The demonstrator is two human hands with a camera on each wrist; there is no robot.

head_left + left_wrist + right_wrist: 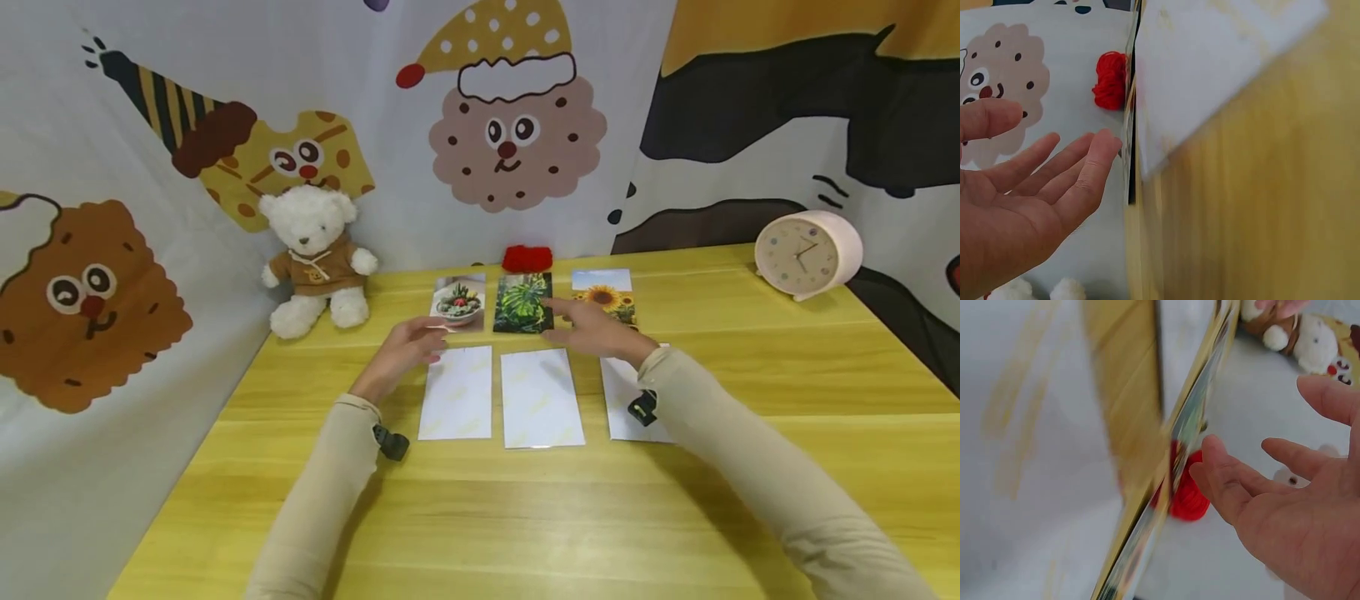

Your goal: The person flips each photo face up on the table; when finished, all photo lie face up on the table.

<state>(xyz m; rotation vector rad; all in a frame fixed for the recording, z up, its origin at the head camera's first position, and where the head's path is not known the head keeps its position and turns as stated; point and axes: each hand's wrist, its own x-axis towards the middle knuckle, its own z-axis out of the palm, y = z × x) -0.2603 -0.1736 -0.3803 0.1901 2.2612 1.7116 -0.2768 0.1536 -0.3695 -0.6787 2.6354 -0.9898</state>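
On the table, two rows of cards are set out, pictures towards the far edge and white ones nearer the near edge. The lower left corner of the succulent card is reached by the left hand; the fingertips are held right beside or over that corner, and whether it is touched cannot be told. The fingers are loosely bent and parted, and nothing is gripped. The leaf card is placed in the middle, its right edge met or nearly met by the fingertips of the right hand; contact cannot be made out. Those fingers are extended and spread, with nothing held. The sunflower card is partly covered by that hand. In front, the left white card, middle white card and right white card are lined up, the last partly hidden by the right sleeve. Red yarn is placed at the far edge, behind the leaf card. The far left corner is occupied by a bear, the far right corner by a clock, whose dial markings are too small to be read
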